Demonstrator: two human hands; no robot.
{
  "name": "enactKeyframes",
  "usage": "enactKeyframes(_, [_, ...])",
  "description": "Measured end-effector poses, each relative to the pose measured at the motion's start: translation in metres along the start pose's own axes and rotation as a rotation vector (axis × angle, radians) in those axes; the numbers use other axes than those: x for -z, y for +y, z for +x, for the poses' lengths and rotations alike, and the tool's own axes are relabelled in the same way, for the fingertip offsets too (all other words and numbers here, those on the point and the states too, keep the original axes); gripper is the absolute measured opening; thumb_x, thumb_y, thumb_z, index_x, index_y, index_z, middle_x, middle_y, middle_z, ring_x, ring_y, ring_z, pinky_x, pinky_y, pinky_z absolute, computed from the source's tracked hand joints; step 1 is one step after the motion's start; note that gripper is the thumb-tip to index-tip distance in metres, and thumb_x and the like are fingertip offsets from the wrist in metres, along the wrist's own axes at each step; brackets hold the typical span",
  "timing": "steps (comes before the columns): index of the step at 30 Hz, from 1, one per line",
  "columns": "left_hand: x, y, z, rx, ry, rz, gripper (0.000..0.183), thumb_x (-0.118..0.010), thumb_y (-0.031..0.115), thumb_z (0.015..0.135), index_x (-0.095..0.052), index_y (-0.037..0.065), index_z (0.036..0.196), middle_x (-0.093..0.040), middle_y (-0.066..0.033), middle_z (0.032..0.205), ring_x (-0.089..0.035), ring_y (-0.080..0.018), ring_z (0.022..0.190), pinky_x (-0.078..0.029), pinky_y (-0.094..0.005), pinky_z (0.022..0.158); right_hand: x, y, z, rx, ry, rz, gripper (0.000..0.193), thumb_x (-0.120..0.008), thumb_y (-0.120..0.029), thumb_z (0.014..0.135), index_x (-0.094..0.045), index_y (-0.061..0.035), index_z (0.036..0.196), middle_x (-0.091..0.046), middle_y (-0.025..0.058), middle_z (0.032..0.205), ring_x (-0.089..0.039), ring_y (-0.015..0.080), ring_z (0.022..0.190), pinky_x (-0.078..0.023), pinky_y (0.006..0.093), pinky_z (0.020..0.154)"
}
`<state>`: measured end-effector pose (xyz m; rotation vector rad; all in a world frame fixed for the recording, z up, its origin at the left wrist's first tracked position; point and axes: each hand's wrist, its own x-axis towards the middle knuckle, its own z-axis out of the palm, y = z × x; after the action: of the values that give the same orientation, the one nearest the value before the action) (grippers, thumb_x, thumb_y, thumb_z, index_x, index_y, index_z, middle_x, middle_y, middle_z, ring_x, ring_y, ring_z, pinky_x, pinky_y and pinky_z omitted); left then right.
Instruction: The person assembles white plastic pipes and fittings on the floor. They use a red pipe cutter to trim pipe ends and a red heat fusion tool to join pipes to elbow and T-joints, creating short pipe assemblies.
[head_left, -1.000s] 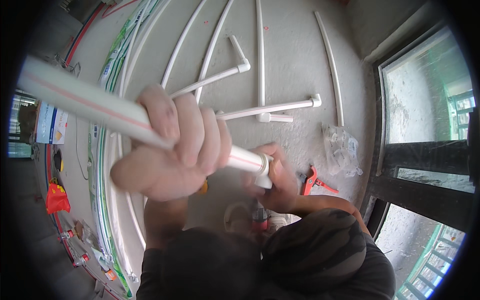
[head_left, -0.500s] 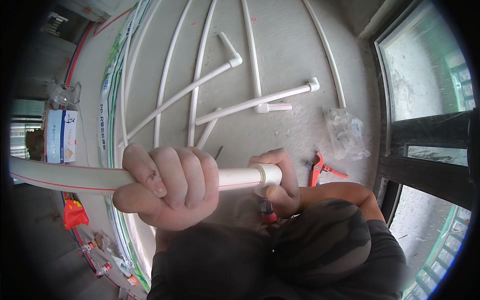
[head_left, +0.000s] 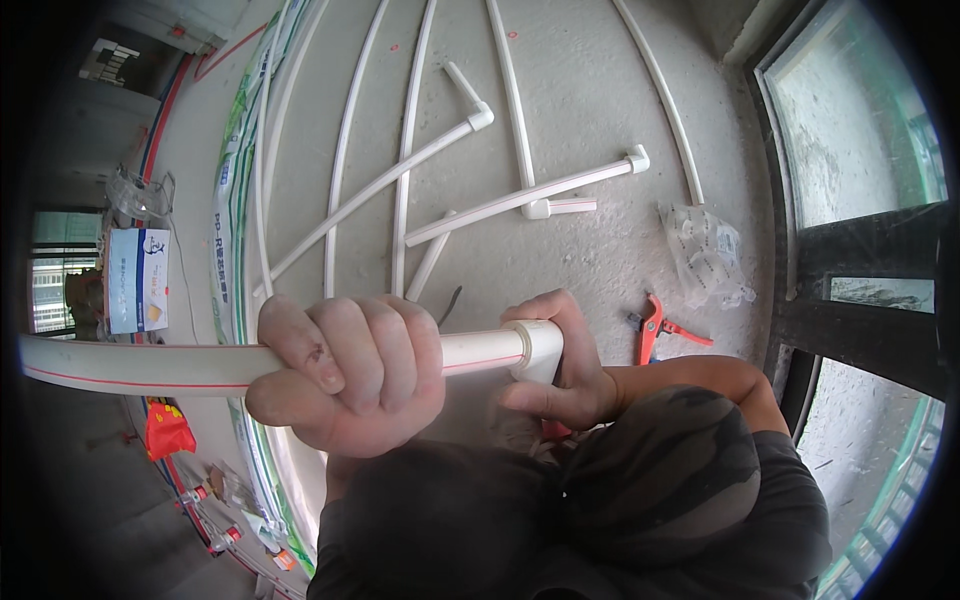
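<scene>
A white plastic pipe with a red stripe [head_left: 150, 367] runs across in front of me from the left edge. My left hand [head_left: 350, 375] is closed round it in a fist. On the pipe's right end sits a white elbow fitting [head_left: 541, 348]. My right hand [head_left: 565, 370] is closed on this elbow, index finger over its top and thumb below. Pipe and elbow are joined, and the elbow's other arm points down toward my body. Something red just below my right thumb is mostly hidden. A red pipe cutter [head_left: 655, 325] lies on the floor beyond my right forearm.
Several white pipes lie on the concrete floor [head_left: 580, 90], including one with an elbow [head_left: 481, 117] and another with an elbow [head_left: 637, 158]. A clear plastic bag [head_left: 708, 255] is near the dark window frame [head_left: 860, 255]. At left are a blue-and-white box [head_left: 140, 280] and a red bag [head_left: 170, 430].
The elbow has turned, so more of its lower arm shows. My right thumb has shifted lower and left along it. The whole view has shifted slightly; my left hand keeps its grip.
</scene>
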<state>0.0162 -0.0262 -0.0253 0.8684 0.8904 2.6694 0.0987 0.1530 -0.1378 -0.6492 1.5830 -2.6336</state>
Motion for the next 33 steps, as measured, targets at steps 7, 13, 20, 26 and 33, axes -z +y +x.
enactKeyframes(7, [0.003, 0.004, 0.002, 0.033, -0.060, 0.014, 0.010, -0.056, 0.004, 0.089, -0.052, 0.008, 0.097, -0.052, -0.0060, 0.065, -0.042, -0.0180, 0.047, -0.035, -0.0342, 0.052, 0.002, -0.001, -0.003, -0.041, -0.011, -0.126, 0.073, -0.087, -0.017, 0.090, -0.037, -0.0017, 0.141, -0.054, 0.0119, 0.123, -0.054, 0.0164, 0.105, -0.045, 0.0344, 0.091])
enactKeyframes(13, [0.001, 0.011, 0.003, 0.010, -0.173, 0.065, 0.015, -0.052, -0.002, 0.085, -0.051, 0.008, 0.096, -0.053, -0.0061, 0.065, -0.042, -0.0180, 0.042, -0.036, -0.0343, 0.046, -0.002, 0.006, -0.006, -0.025, -0.024, -0.109, 0.066, -0.087, -0.019, 0.091, -0.040, -0.0052, 0.136, -0.056, 0.0110, 0.125, -0.054, 0.0154, 0.108, -0.046, 0.0356, 0.094])
enactKeyframes(20, [0.005, 0.014, 0.000, 0.034, -0.186, 0.073, 0.013, -0.055, -0.001, 0.089, -0.051, 0.008, 0.096, -0.054, -0.0057, 0.066, -0.044, -0.0175, 0.045, -0.038, -0.0338, 0.049, -0.001, 0.009, -0.004, -0.008, -0.052, -0.137, 0.069, -0.087, -0.018, 0.091, -0.038, -0.0026, 0.138, -0.055, 0.0125, 0.121, -0.054, 0.0163, 0.103, -0.046, 0.0351, 0.091])
enactKeyframes(26, [0.024, 0.008, 0.005, 0.077, -0.133, -0.038, 0.010, -0.052, 0.012, 0.104, -0.050, 0.009, 0.094, -0.051, -0.0047, 0.065, -0.043, -0.0170, 0.047, -0.039, -0.0338, 0.051, -0.003, -0.003, -0.004, -0.275, -0.044, -0.007, 0.069, -0.080, -0.028, 0.097, -0.035, -0.0030, 0.143, -0.055, 0.0119, 0.123, -0.054, 0.0154, 0.100, -0.046, 0.0337, 0.089])
enactKeyframes(33, [0.078, -0.013, 0.032, 0.256, 0.135, -0.277, 0.042, -0.038, 0.040, 0.117, -0.058, 0.015, 0.089, -0.040, 0.0050, 0.062, -0.031, -0.0093, 0.046, -0.034, -0.0281, 0.047, -0.020, -0.009, 0.007, -0.424, -0.019, 0.290, 0.070, -0.055, -0.052, 0.108, -0.026, -0.0099, 0.156, -0.057, 0.0135, 0.124, -0.056, 0.0159, 0.095, -0.049, 0.0329, 0.080])
